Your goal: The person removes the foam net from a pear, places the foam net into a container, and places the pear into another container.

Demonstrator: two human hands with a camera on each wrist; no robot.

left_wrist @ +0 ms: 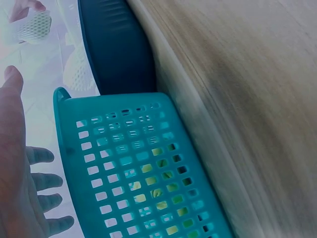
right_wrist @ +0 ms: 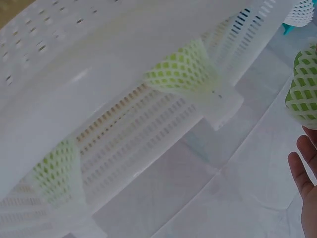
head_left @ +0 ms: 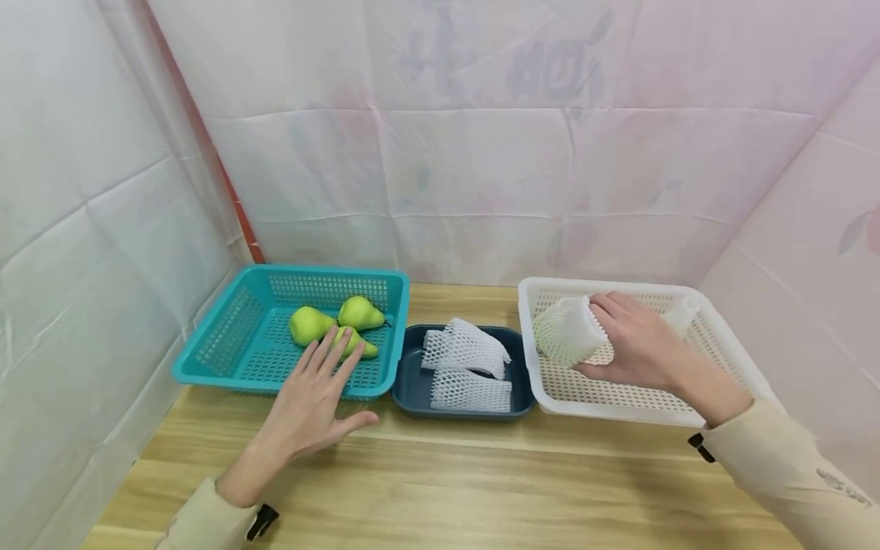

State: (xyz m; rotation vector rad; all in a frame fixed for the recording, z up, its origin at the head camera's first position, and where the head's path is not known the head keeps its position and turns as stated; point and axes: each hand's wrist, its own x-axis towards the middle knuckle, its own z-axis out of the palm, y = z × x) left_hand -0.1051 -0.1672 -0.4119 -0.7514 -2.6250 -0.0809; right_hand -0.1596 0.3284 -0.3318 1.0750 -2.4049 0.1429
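My right hand (head_left: pixel 635 344) grips a green pear in a white foam net sleeve (head_left: pixel 569 332), above the white basket (head_left: pixel 639 416). The right wrist view catches this netted pear (right_wrist: pixel 303 87) at its right edge, partly cut off. Two other netted pears (right_wrist: pixel 181 69) lie inside that basket. My left hand (head_left: pixel 305 405) is spread over the front rim of the teal basket (head_left: pixel 227 374), fingers straight, holding nothing. Three bare green pears (head_left: pixel 309 325) sit in it; the fingertips partly cover the nearest one, and whether they touch it I cannot tell.
Between the baskets stands a dark blue tray (head_left: pixel 412 401) holding several flat foam net sleeves (head_left: pixel 470 389). All three containers rest on a wooden table (head_left: pixel 440 481). White sheeting (head_left: pixel 474 168) hangs behind and on both sides.
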